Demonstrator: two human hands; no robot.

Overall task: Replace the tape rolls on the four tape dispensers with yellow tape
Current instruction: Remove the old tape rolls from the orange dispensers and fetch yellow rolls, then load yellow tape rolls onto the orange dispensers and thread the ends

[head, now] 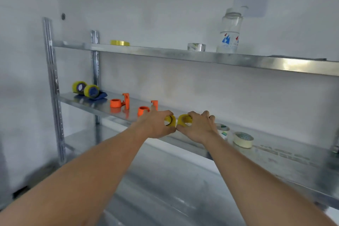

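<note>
At the middle shelf [88,100], the left hand [156,124] is clamped on one yellow tape roll [169,120] and the right hand [199,127] on another yellow roll [184,119], side by side. Two empty orange dispensers [119,102] stand just left; two blue dispensers [86,88] carrying yellow tape sit far left.

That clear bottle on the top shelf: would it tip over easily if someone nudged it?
Probably. The bottle is tall and narrow, so a push near the neck could topple it. It looks mostly empty, so likely light. On its side, its round body might roll along the smooth metal shelf.
</note>
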